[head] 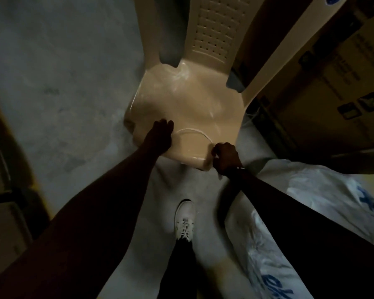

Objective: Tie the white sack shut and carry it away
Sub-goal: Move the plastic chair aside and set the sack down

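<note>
Now picking string off chair, sack not tied yet.

Right hand [226, 158] is curled at the front edge of the chair [181, 100], fingers closed on one end of the white string [192, 132], though the pinch itself is dark and hard to confirm. Left hand [160, 137] lies flat on the seat, fingers together and extended, just beside the string's other end, not gripping it. White sack [311, 190] lies on the floor to the right, below the right forearm, well apart from both hands' fingers. Risk: string is thin and the seat glossy, so a one-ended pull could slide it off onto the floor; low light makes a regrasp harder.
</note>
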Demonstrator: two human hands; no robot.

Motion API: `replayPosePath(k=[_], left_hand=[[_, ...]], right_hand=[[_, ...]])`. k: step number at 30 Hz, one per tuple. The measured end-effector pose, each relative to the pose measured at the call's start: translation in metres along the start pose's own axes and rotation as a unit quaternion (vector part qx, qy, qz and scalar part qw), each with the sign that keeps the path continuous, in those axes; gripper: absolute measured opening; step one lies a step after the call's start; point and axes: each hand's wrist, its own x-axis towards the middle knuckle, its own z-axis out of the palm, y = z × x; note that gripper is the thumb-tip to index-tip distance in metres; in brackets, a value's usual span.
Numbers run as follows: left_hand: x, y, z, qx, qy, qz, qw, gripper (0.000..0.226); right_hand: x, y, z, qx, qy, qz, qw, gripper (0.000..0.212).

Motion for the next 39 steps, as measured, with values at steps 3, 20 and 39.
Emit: replayPosePath(k=[3, 20, 39], left_hand=[[-0.029, 0.002, -0.002, 0.076, 0.007, 0.014, 0.997, 0.039], [-0.338, 0.255, -0.069, -0.070, 0.120, 0.150, 0.979, 0.023], [-0.579, 0.439, -0.113, -0.088, 0.102, 0.265, 0.955, 0.027]], right_hand=[[-0.026, 0.012, -0.009, 0.002, -0.006, -0.004, 1.000, 0.037], [-0.415, 0.184, -0.152, -0.004, 0.130, -0.004, 0.991, 0.029], [-0.711, 0.322, -0.207, 0.075, 0.253, 0.046, 0.963, 0.027]])
